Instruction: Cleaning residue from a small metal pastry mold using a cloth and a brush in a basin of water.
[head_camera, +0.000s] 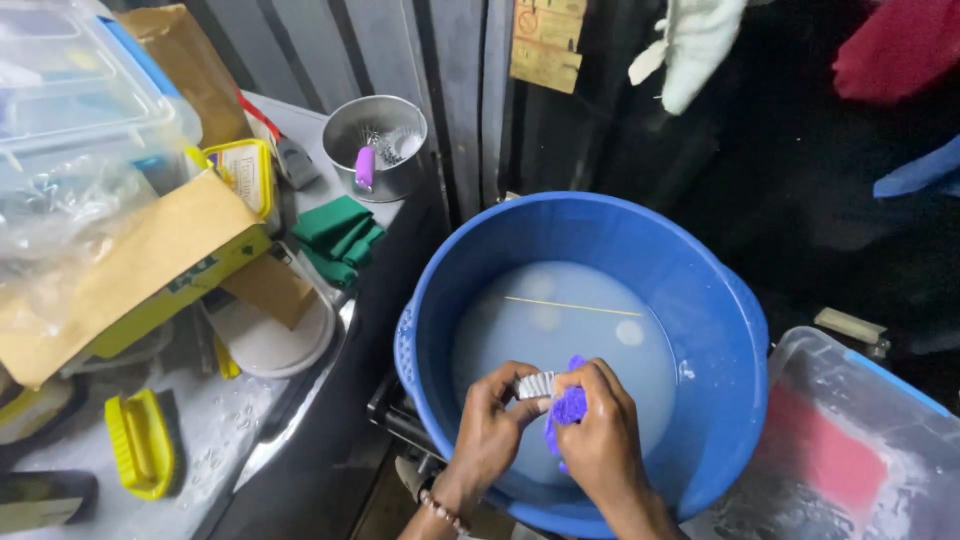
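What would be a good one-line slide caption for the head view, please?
Both hands, left hand and right hand, grip a purple brush over a blue tub of cloudy water.

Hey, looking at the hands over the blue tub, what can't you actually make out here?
Head view only:
- Purple brush: mostly covered by the right hand and left hand; only bristles and part of the handle show.
- Blue tub bottom: hidden by cloudy water.
- Steel bowl contents: too small to identify.
- Clear lidded box: cut off by the frame edge; contents blurred.
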